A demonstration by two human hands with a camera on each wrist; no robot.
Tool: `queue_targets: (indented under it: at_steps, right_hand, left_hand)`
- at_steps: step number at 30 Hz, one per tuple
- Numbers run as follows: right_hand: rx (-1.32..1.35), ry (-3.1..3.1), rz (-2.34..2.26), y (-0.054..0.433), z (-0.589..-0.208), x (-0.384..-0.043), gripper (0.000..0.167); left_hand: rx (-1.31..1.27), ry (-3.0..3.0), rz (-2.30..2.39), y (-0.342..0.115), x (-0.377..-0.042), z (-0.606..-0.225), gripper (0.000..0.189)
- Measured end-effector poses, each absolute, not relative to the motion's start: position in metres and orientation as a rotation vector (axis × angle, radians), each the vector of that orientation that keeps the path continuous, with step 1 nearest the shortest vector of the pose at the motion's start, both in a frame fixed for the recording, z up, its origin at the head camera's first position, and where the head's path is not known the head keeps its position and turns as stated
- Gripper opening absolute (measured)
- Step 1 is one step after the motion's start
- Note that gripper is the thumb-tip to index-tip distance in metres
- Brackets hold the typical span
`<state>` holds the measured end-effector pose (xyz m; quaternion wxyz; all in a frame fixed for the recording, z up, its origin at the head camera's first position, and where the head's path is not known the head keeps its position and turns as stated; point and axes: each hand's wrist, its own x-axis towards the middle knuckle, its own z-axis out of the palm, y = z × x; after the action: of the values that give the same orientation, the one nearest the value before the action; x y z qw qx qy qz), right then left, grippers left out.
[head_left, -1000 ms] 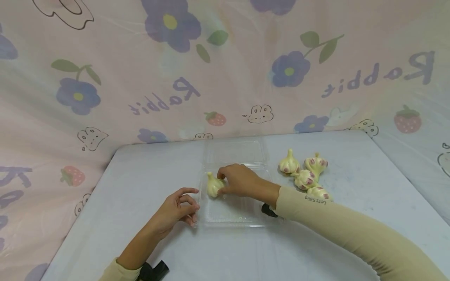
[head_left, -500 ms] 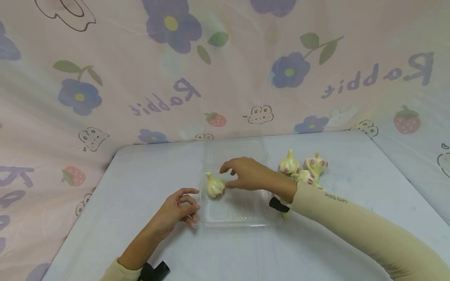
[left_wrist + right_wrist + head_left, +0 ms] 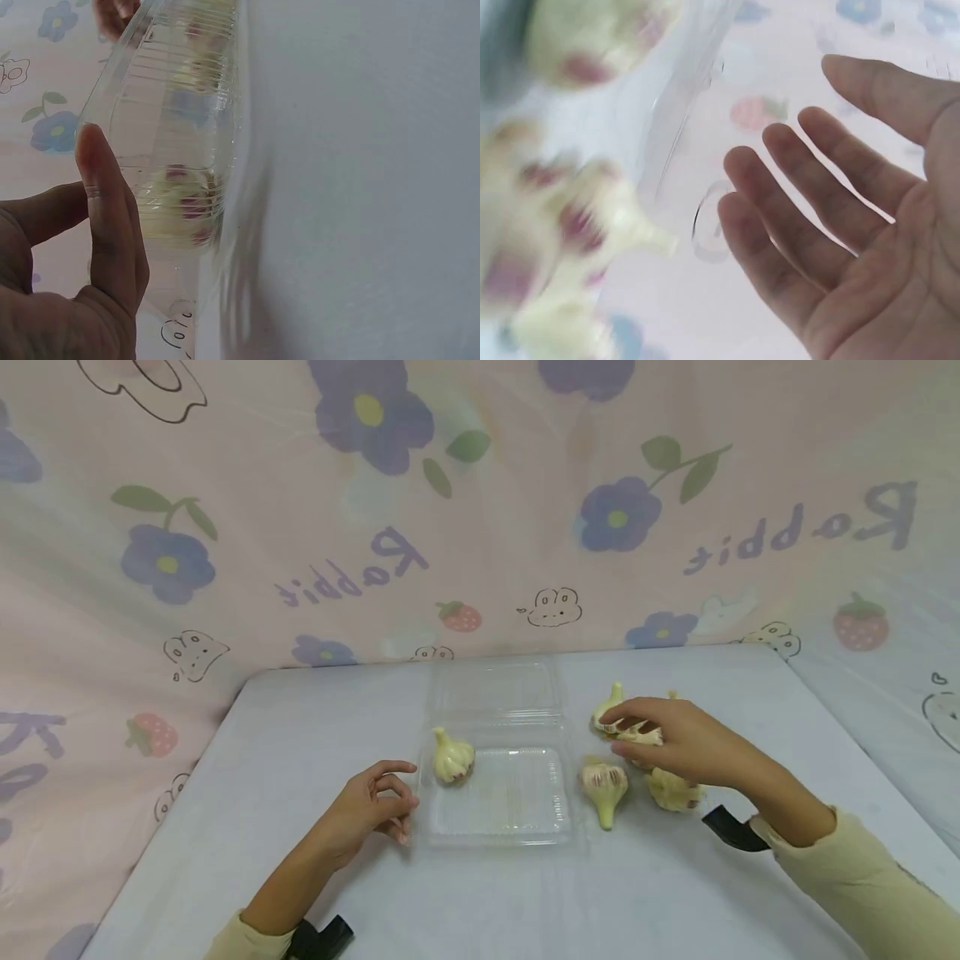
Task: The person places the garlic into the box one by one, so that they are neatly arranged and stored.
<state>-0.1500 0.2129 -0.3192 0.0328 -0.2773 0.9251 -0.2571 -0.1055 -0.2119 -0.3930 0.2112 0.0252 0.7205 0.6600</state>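
A garlic bulb (image 3: 453,757) sits at the left back of the clear plastic clamshell container (image 3: 495,843), whose lid (image 3: 495,689) is folded back. At the container's left side is my left hand (image 3: 367,814), a fingertip touching the rim in the left wrist view. My right hand (image 3: 690,743) hovers over a group of garlic bulbs right of the container, holding nothing; its fingers are spread in the right wrist view. One garlic bulb (image 3: 604,787) lies beside the container's right edge, another garlic bulb (image 3: 673,791) below the right hand. The hand partly hides the others.
A white-covered table (image 3: 480,910) lies under everything. Behind it hangs a pink patterned curtain (image 3: 495,527) with flowers and rabbits. Black wrist cameras sit on both wrists, the right camera (image 3: 735,829) low over the table.
My right hand has let go of the garlic bulb in the container and moved right, over the group of bulbs. The left hand has hardly moved.
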Motion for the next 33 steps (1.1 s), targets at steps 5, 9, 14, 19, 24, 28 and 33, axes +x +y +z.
queue_targets:
  at_steps: [5, 9, 14, 19, 24, 28, 33]
  right_hand:
    - [-0.746, 2.930, -0.773, 0.247, -0.328, -0.139, 0.036]
    - [-0.731, 2.955, -0.737, 0.268, -0.338, -0.135, 0.040]
    - [-0.758, 2.968, -0.664, 0.300, -0.345, -0.138, 0.044]
    - [-0.793, 2.993, -0.598, 0.323, -0.350, -0.145, 0.048]
    - [-0.793, 2.842, -0.589, 0.329, -0.358, -0.150, 0.049]
    - [-0.791, 2.787, -0.581, 0.336, -0.363, -0.152, 0.054]
    - [-0.808, 2.731, -0.584, 0.337, -0.373, -0.155, 0.054]
  left_hand:
    - [0.084, 2.016, 1.834, -0.213, -0.108, -0.390, 0.063]
    - [0.104, 2.000, 1.836, -0.215, -0.109, -0.390, 0.066]
    - [0.105, 1.986, 1.840, -0.215, -0.109, -0.391, 0.066]
    - [0.103, 1.974, 1.854, -0.214, -0.109, -0.393, 0.065]
    - [0.099, 1.975, 1.859, -0.214, -0.108, -0.396, 0.065]
    - [0.107, 1.989, 1.854, -0.213, -0.108, -0.396, 0.064]
    - [0.109, 1.988, 1.853, -0.212, -0.110, -0.396, 0.065]
